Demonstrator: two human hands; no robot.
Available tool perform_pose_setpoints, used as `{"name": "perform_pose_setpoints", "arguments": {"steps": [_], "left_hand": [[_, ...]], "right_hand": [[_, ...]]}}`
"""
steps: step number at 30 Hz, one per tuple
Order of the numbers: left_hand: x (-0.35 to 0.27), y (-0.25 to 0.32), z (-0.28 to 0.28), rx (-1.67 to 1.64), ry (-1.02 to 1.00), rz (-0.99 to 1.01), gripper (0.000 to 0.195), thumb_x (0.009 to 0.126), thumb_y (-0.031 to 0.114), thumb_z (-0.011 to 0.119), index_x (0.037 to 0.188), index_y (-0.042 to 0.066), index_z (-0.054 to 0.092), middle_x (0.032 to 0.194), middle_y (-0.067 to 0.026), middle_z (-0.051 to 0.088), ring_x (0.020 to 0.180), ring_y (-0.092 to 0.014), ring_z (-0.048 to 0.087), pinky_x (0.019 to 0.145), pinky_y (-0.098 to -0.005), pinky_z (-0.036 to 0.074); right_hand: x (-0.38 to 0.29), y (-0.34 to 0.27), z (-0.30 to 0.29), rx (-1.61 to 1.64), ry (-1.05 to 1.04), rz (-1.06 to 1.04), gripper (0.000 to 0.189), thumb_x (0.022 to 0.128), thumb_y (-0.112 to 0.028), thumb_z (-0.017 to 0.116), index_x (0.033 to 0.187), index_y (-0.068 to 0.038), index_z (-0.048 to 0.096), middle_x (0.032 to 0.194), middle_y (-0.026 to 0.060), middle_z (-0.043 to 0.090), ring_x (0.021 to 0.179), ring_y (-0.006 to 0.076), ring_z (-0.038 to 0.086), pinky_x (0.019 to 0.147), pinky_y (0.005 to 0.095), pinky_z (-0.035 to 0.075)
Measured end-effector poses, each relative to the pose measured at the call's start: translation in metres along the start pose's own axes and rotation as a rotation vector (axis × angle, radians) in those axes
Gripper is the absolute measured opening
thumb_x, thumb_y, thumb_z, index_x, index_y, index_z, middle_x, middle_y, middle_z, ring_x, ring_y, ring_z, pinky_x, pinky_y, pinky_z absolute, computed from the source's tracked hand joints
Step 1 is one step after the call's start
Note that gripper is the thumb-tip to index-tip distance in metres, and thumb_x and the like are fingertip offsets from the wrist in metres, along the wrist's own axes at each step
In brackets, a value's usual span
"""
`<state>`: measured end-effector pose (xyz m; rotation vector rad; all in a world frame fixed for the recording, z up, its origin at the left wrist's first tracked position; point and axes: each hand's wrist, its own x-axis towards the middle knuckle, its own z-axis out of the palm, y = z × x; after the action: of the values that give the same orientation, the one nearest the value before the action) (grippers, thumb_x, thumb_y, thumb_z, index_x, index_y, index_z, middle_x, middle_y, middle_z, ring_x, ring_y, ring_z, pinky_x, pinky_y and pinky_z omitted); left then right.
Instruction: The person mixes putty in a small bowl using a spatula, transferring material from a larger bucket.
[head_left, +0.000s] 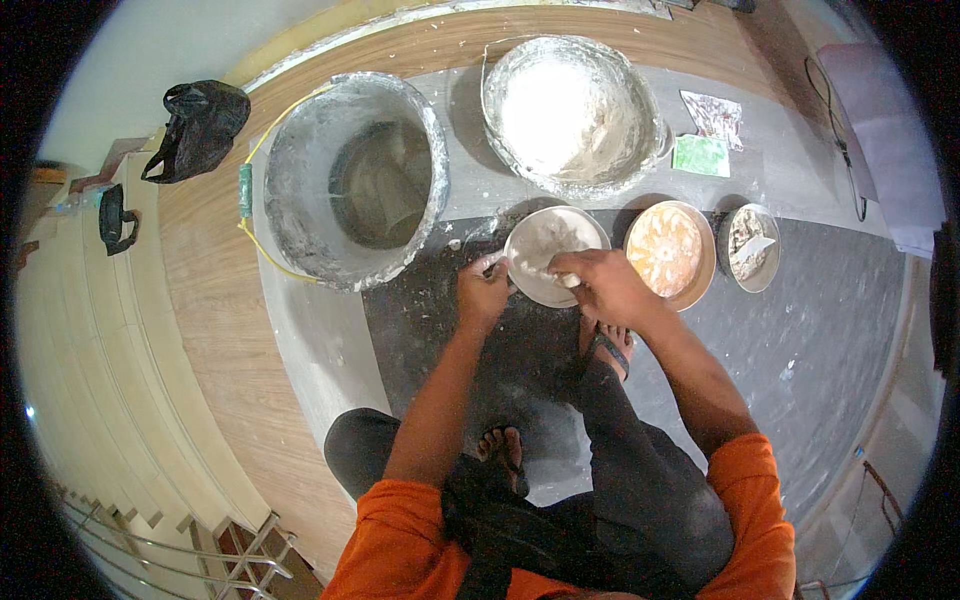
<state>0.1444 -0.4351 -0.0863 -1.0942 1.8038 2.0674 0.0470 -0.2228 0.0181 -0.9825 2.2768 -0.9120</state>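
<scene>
A round metal bowl (551, 236), pale with powder inside, sits before me on the dark sheet. My left hand (484, 289) grips its left rim between thumb and fingers. Over the bowl's lower right part, my right hand (600, 283) holds a small pale lump (570, 280) in its fingers; what it is made of I cannot tell. Just right of that hand stands a round bowl with an orange, white-dusted inside (666, 251). Further right, a smaller bowl (750, 251) holds crumbly whitish matter and a pale flat piece.
A large powder-stained bucket (352, 180) with a yellow handle stands at the left. Behind the bowls is a wide basin (574, 116) with white powder. A green packet (701, 155) and a crumpled wrapper (712, 118) lie beside it. Black plastic bag (206, 127), upper left; cable (844, 146), right.
</scene>
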Motion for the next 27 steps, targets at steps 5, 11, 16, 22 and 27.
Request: {"name": "perform_pose_setpoints", "arguments": {"steps": [5,11,16,22,27], "left_hand": [[-0.021,-0.013,0.012,0.034,0.158,-0.038,0.021,0.103,0.007,0.062,0.115,-0.010,0.064,0.110,-0.0174,0.069,0.097,-0.026,0.071,0.083,-0.0406,0.067],[-0.040,-0.030,0.038,-0.139,0.303,-0.113,0.020,0.098,0.008,0.067,0.109,-0.009,0.065,0.105,-0.0169,0.068,0.101,-0.025,0.069,0.082,-0.0381,0.064],[-0.056,-0.051,0.040,-0.035,-0.005,-0.161,0.028,0.096,0.014,0.071,0.114,-0.007,0.066,0.109,-0.0165,0.070,0.109,-0.026,0.067,0.085,-0.0394,0.061],[-0.029,-0.046,0.014,0.185,0.039,-0.072,0.033,0.101,0.018,0.069,0.127,-0.002,0.066,0.111,-0.0119,0.072,0.104,-0.021,0.068,0.083,-0.0371,0.062],[-0.017,-0.008,0.005,0.014,0.009,-0.075,0.033,0.102,0.015,0.068,0.131,0.001,0.066,0.117,-0.0113,0.073,0.102,-0.022,0.072,0.084,-0.0378,0.065]], "right_hand": [[0.005,0.000,-0.008,-0.005,0.122,0.101,0.048,0.068,0.007,0.068,0.115,-0.006,0.067,0.113,0.0176,0.073,0.103,0.0402,0.071,0.090,0.0484,0.058],[-0.006,0.006,0.030,-0.046,0.085,-0.006,0.053,0.068,0.007,0.068,0.119,-0.008,0.064,0.107,0.0200,0.073,0.100,0.0418,0.071,0.087,0.0489,0.058],[0.004,-0.002,0.007,-0.058,0.179,0.076,0.044,0.072,0.000,0.068,0.114,-0.011,0.068,0.103,0.0188,0.074,0.096,0.0400,0.072,0.085,0.0501,0.059],[-0.005,0.009,0.020,-0.082,0.044,0.087,0.046,0.070,0.005,0.067,0.115,-0.007,0.065,0.106,0.0186,0.073,0.096,0.0410,0.072,0.083,0.0481,0.058],[0.008,0.009,0.009,-0.053,0.174,0.100,0.046,0.073,0.000,0.068,0.118,-0.011,0.065,0.107,0.0197,0.073,0.098,0.0399,0.072,0.085,0.0497,0.058]]}}
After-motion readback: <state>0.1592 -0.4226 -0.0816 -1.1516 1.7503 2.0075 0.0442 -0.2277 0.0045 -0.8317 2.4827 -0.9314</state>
